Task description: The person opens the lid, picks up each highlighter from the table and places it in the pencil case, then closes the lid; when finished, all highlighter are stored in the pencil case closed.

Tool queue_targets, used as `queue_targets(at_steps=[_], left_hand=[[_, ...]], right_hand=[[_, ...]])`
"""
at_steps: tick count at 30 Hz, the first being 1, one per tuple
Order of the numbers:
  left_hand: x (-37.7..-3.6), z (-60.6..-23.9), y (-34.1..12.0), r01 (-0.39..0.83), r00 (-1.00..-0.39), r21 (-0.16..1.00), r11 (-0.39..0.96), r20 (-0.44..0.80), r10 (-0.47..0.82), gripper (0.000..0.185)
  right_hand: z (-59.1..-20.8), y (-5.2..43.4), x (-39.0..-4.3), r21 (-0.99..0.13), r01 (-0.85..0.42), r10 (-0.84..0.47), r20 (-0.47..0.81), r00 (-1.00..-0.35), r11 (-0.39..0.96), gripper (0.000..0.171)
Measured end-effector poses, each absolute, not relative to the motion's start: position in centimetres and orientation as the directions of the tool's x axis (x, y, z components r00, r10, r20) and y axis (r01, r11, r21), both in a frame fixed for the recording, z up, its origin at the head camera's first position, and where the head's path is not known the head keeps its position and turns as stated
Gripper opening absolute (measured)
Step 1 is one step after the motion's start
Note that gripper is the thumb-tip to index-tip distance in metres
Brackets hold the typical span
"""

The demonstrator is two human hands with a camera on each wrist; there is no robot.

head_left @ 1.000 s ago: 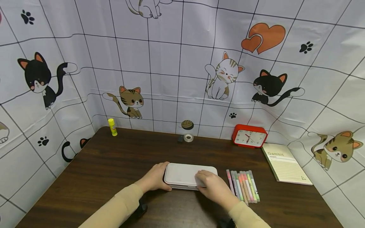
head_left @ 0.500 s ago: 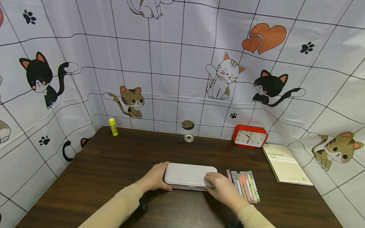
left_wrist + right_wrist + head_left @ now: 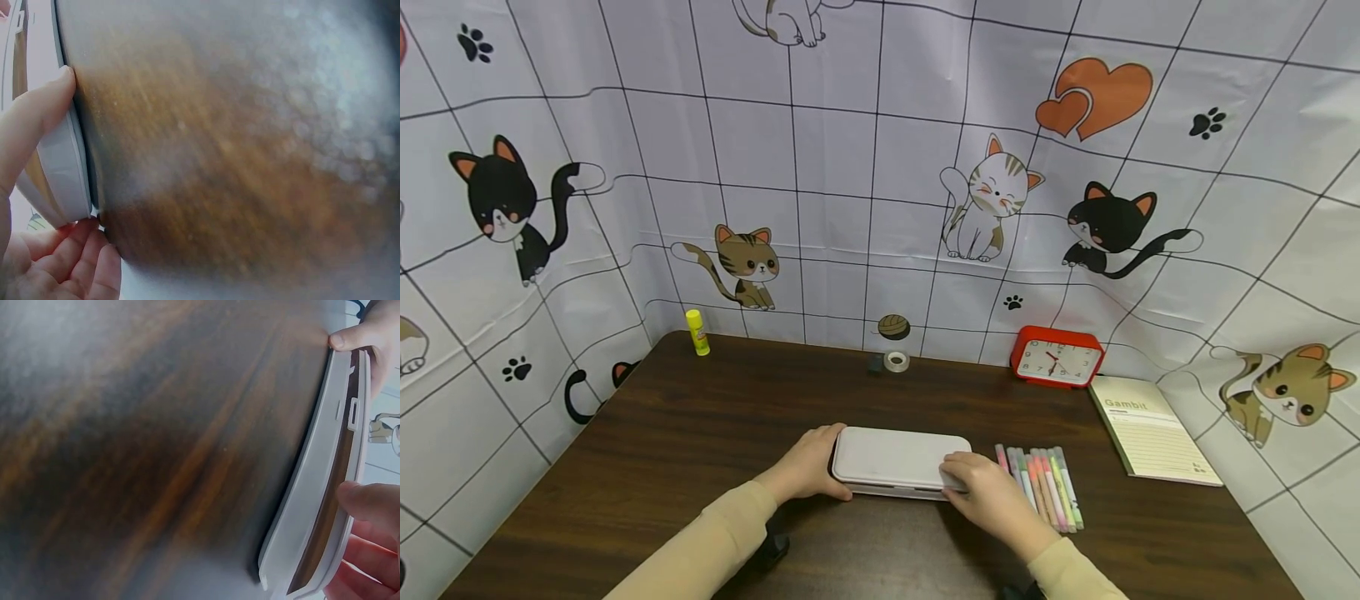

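A white, flat pencil case [image 3: 887, 457] lies on the dark wooden table, its long side toward me. My left hand [image 3: 808, 463] grips its left end; in the left wrist view the thumb [image 3: 47, 103] is against the front side and the fingers curl round the end. Near the right front corner, my right hand [image 3: 992, 493] pinches the lid, fingers on top and thumb [image 3: 356, 499] at its front edge. A gap shows between the lid [image 3: 357, 456] and the base [image 3: 300, 506] in the right wrist view, with a small latch tab on the lid's edge.
Several pastel markers [image 3: 1047, 487] lie side by side right of the case. Behind stand a yellow glue stick [image 3: 697, 333], a roll of tape [image 3: 896, 362] with a small dark item beside it, and a red clock [image 3: 1057, 357]. A notepad [image 3: 1153, 429] lies at the right.
My right hand has slid rightward along the front edge of the pencil case, from nearer its middle to close by the right corner. The left hand and the case have stayed in place.
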State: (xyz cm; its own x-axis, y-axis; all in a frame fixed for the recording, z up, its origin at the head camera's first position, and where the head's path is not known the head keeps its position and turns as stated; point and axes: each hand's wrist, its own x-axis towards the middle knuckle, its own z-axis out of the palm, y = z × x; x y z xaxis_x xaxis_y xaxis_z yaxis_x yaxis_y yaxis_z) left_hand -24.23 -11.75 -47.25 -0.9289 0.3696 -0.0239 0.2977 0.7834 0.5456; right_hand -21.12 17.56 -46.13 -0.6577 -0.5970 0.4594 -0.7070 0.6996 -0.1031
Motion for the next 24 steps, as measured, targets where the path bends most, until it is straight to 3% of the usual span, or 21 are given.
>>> queue_targets(at_steps=[14, 24], left_hand=[[-24.1, -47.3, -11.7, 0.291, -0.932, 0.560, 0.776, -0.019, 0.363, 0.101], [-24.3, -47.4, -11.7, 0.273, -0.936, 0.569, 0.776, -0.031, 0.351, 0.103]], right_hand=[[-45.7, 18.2, -21.1, -0.151, -0.679, -0.573, 0.424, -0.701, 0.719, 0.022], [-45.7, 19.0, -21.2, -0.145, -0.674, -0.555, 0.457, -0.695, 0.724, 0.020]])
